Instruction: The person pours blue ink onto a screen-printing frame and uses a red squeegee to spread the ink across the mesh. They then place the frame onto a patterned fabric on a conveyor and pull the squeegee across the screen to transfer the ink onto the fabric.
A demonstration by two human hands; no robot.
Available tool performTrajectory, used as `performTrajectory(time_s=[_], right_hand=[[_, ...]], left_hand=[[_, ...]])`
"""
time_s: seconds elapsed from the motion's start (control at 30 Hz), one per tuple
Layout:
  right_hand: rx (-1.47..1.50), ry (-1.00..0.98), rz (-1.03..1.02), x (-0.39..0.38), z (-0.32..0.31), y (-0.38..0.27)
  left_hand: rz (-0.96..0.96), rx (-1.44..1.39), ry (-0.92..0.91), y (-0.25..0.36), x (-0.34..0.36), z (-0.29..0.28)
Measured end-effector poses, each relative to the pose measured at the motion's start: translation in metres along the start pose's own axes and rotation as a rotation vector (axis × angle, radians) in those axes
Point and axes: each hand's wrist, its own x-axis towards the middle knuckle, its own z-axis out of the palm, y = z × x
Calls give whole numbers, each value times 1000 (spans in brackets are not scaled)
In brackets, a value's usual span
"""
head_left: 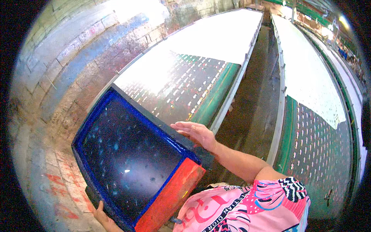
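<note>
A large screen-printing frame tilts in front of me. It has a dark, speckled mesh, blue inner borders and a red band across its near end. My left hand grips the frame's lower left edge, thumb showing at the side and the other fingers mostly hidden. On the opposite side, my right hand lies along the outer right edge with its fingers stretched out and close together. Its thumb is hidden. Small pale spots mark the mesh.
Beyond the frame runs a long printing table, partly covered by white sheeting. A second long table with white sheeting stands to the right, across a narrow aisle. A paint-stained block wall borders the left side.
</note>
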Motion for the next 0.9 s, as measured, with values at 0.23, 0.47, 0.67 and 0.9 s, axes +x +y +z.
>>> performTrajectory(time_s=[0.23, 0.47, 0.67, 0.9], right_hand=[[-187, -9, 67, 48, -7, 3], [-176, -9, 52, 82, -83, -27], [-144, -78, 49, 132, -198, -89], [-114, -39, 97, 172, -311, -179]], left_hand=[[-104, 4, 47, -35, 43, 30], [-113, 64, 62, -28, 64, 121], [-127, 85, 134, -39, 54, 247], [-167, 88, 243, -29, 6, 369]])
